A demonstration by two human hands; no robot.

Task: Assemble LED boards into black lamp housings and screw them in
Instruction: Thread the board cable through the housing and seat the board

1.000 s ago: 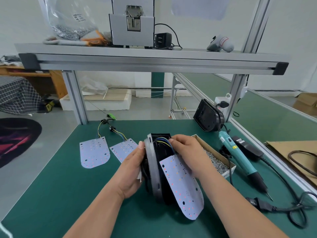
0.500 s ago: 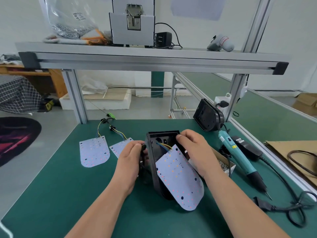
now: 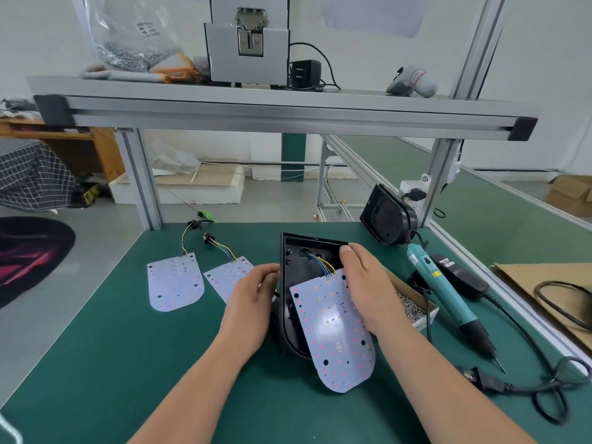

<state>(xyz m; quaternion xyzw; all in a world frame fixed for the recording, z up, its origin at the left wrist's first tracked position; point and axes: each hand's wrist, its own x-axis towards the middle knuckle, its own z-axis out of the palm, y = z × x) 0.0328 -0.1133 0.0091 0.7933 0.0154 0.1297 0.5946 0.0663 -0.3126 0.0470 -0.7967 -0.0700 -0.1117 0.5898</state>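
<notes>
Black lamp housing sits mid-table, open side up. LED board lies loose across it, wires running in, near end overhanging the green table. Left hand curls round the housing's left rim. Right hand hooks its fingers over the far-right rim, palm on the board's right edge. Electric screwdriver lies right.

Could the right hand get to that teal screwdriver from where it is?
Probably yes. The screwdriver lies uncovered to the right of the right hand, with only the low screw box between them. That hand holds the housing, so it would have to let go first.
</notes>
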